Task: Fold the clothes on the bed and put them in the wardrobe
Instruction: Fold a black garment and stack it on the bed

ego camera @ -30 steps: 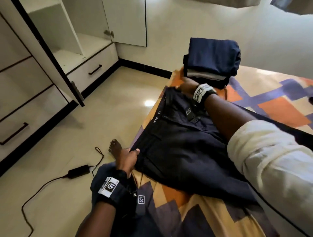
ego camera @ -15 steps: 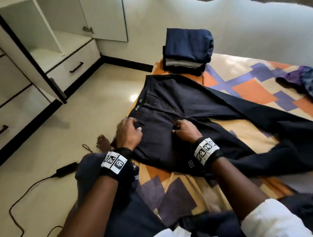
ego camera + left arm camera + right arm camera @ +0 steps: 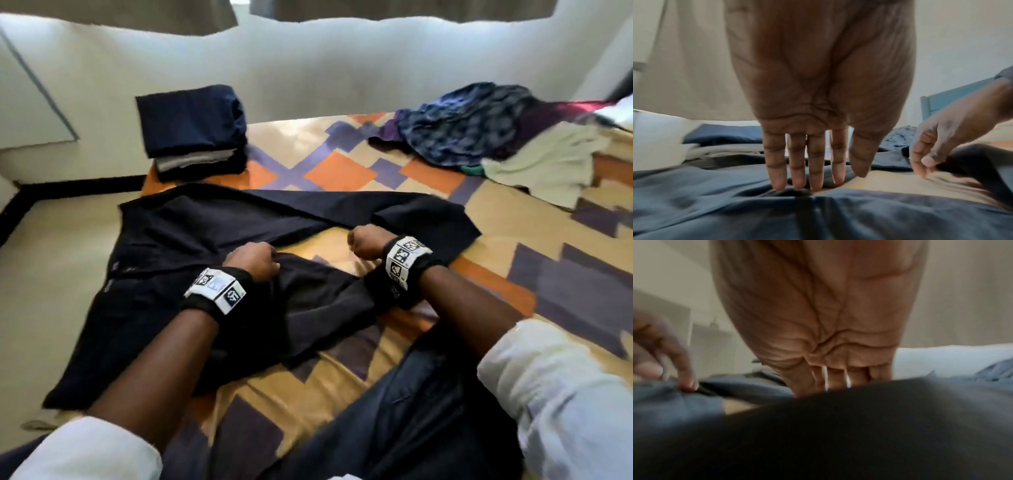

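no readable text, wrist bands point(image 3: 215, 290) bear coded squares only

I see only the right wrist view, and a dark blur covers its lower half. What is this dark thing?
Observer: The head view shows dark trousers spread on the bed; the blur is one leg of them.
Operator: Does my right hand hold that leg?
Observer: Yes. In the left wrist view the right hand curls its fingers and thumb round the edge of the cloth.
Operator: And the left hand? I see only some fingertips.
Observer: The left hand presses straight fingers down on the trousers, near where the two legs meet.
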Demonstrator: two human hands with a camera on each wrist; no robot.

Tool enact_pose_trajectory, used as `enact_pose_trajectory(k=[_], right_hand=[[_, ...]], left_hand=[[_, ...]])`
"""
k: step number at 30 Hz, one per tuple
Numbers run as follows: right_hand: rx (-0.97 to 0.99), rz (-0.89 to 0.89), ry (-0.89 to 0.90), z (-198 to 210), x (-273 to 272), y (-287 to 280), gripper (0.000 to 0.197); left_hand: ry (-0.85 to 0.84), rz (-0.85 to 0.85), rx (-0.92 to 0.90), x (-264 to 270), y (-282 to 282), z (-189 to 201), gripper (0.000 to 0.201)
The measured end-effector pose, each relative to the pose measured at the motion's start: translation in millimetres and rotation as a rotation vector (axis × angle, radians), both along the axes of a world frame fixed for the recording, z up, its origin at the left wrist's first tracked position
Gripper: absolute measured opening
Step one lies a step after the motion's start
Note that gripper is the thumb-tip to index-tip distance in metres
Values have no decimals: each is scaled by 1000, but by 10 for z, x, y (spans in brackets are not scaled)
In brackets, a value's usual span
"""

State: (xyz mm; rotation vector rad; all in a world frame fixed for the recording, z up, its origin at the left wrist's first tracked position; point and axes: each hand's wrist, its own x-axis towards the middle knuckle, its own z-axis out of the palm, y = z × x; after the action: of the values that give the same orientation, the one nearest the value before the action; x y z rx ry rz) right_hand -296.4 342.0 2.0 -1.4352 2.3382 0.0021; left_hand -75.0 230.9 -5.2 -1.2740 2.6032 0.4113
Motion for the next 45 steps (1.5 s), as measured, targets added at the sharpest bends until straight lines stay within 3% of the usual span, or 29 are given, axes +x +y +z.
enact_pose_trajectory(k=[3,7,10,12,15,19,22,25,27,30,32,33,35,37,40,43,45], right_hand=[[163,-108,133,-6,-493,349,31],[322,-182,148,19,-965,725,33],[105,-300,168,-54,-1112,814,35],[-50,-396,220,-132,-1162,806,52],[-85,-399,319,-239,-1307,794,85],[-153,-422,389,-255,-1689,758,96],[-196,-553,359,-223,-2012,684,88],[-78,-612,265,-146,-2341,613,44],[-24,-526,154,-53,-2529,587,18],[7,-419,-5,65,-2825,518,11],[-147,-418,-115,143,-3027,415,11],[-323,-444,-136,165,-3160,323,16],[-769,-636,-167,290,-3311,158,17],[-935,-799,-146,357,-3375,43,14],[-758,-821,-359,68,-3403,-45,33],[-456,-823,-251,-465,-3495,23,89],[-376,-876,-198,-622,-3470,92,100]], left_hand=[[-45,-114,49,-614,92,-63,35],[-95,-206,42,-1165,142,-229,45],[-113,-224,16,-1395,155,-351,46],[-103,-235,-3,-1514,141,-398,52],[-85,-246,-19,-1662,101,-410,54],[-103,-240,-41,-1808,58,-441,57],[-77,-206,-87,-1927,25,-461,62],[-56,-154,-47,-2052,-46,-466,85],[-19,-122,-14,-2145,-130,-457,92],[36,-102,31,-2320,-291,-434,106],[75,-93,55,-2450,-408,-415,109],[102,-87,58,-2510,-458,-405,107],[171,-80,31,-2627,-535,-386,102],[210,-75,10,-2709,-548,-397,99],[161,-100,44,-2756,-481,-483,94],[95,-155,11,-2744,-400,-601,84],[129,-195,-80,-2728,-347,-622,72]])
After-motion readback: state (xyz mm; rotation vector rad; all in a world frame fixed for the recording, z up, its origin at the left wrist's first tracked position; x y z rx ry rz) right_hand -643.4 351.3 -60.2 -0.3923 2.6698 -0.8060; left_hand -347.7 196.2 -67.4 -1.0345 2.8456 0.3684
